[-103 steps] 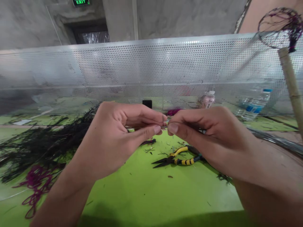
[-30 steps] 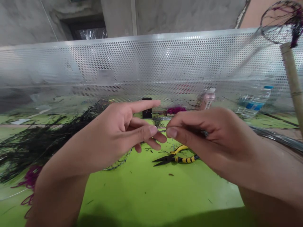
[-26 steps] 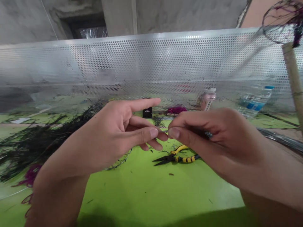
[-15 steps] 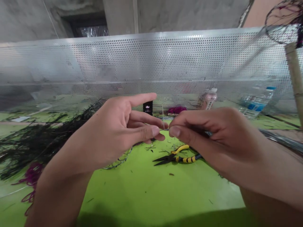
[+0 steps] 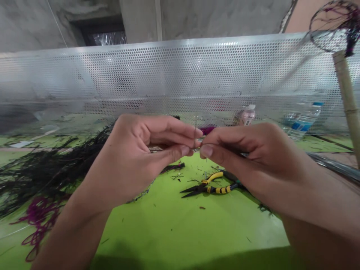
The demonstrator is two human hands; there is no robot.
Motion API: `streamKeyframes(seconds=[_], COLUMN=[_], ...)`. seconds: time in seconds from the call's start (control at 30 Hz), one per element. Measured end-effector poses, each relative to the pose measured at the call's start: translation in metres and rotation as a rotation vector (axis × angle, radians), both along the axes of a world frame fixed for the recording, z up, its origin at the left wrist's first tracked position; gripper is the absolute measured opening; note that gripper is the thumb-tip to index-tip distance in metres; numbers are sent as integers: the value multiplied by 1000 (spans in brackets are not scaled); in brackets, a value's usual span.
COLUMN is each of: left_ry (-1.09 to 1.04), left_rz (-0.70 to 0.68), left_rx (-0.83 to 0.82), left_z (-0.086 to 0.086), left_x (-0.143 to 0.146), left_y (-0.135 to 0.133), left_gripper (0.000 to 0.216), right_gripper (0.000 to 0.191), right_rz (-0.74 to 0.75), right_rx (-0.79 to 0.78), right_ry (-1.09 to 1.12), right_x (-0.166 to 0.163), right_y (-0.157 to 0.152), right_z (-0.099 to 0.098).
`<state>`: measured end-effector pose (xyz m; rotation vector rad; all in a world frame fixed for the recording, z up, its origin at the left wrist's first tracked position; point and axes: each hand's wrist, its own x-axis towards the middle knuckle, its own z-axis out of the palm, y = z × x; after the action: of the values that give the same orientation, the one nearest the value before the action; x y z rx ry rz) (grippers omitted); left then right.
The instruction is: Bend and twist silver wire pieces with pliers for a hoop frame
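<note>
Thin wire [image 5: 195,139] above the pliers [image 5: 203,187] seems light, bendable; left hand [image 5: 132,161] and right hand [image 5: 253,153], nearly closed, pinch it, best close together.

1x L hand [image 5: 137,153], bare, thumb side twd viewer; L thumb [image 5: 170,155] extended twd R hand [image 5: 261,161], nail visible, pressed in nr finger ends; L index finger [image 5: 173,126] uppermost, long, slightly bent; lower fingers [image 5: 165,138] stacked beneath, partly hid. L wrist [image 5: 91,206] bent; L forearm [image 5: 70,234] slanting up fr. lower L edge, part out of frame. 1x R hand, bare, same ht., thumb side up; R thumb [image 5: 216,155] & R index finger [image 5: 229,133] in tight pinch, remaining fingers curled, mostly hid. R forearm [image 5: 323,221] enters fr. lower R, cut by edge. Tips of both hands v. close, approx. ctr.
</note>
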<state>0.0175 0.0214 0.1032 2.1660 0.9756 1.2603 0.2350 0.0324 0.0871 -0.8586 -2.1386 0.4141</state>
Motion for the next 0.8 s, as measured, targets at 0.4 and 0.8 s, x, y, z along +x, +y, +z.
streamKeyframes(seconds=[0.4,0.8], left_ry=[112,70], left_rz=[-139,-239], left_rx=[-259,-529], left_z=[12,10], left_x=[-10,-14], left_y=[10,20], left_gripper=[18,33], right_gripper=[27,25], right_rz=[26,48], right_rx=[56,49], right_ry=[-77,-189], right_x=[-6,-11], right_y=[-4,-6], right_z=[0,1])
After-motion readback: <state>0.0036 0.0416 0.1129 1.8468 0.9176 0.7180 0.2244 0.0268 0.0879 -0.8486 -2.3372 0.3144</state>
